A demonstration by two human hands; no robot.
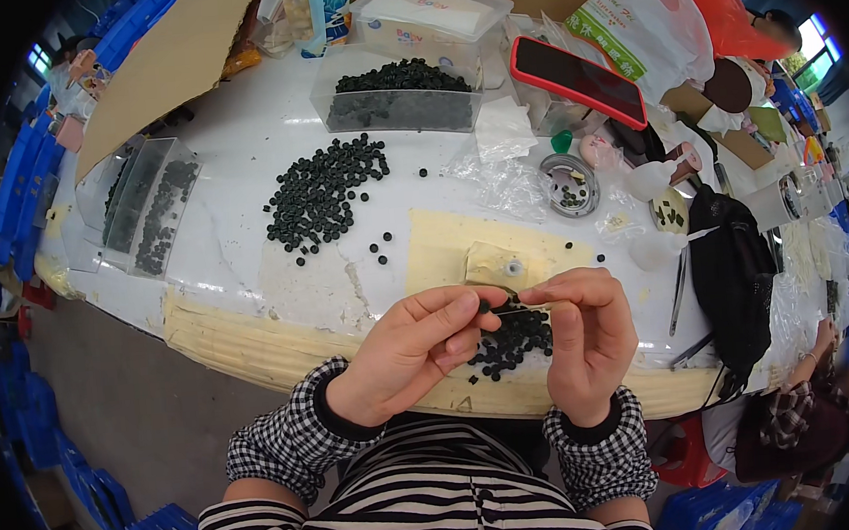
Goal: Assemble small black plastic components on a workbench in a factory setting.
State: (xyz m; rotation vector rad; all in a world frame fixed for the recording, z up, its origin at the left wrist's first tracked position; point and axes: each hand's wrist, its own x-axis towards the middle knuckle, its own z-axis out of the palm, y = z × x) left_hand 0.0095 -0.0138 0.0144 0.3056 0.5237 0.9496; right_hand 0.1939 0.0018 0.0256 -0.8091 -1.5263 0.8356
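My left hand (410, 343) pinches a small round black part (485, 307) between thumb and index finger. Against it comes a thin, pale, stick-like piece (518, 309), pinched by my right hand (590, 340). Whether its tip touches the black part or enters it, I cannot tell. Just below my fingers lies a pile of the same black parts (517, 342) at the table's near edge. Beyond the hands, a tape-covered block (483, 262) carries a small pale round fitting (513, 268). Further left spreads a larger heap of black parts (326, 188).
At the back stands a clear bin (404, 114) of black parts; a divided clear tray (150, 210) is at left. A red-framed phone (579, 79) rests on a box. Right are a round dish (570, 186), tweezers (679, 291), a black bag (730, 273) and another person's arm (813, 361).
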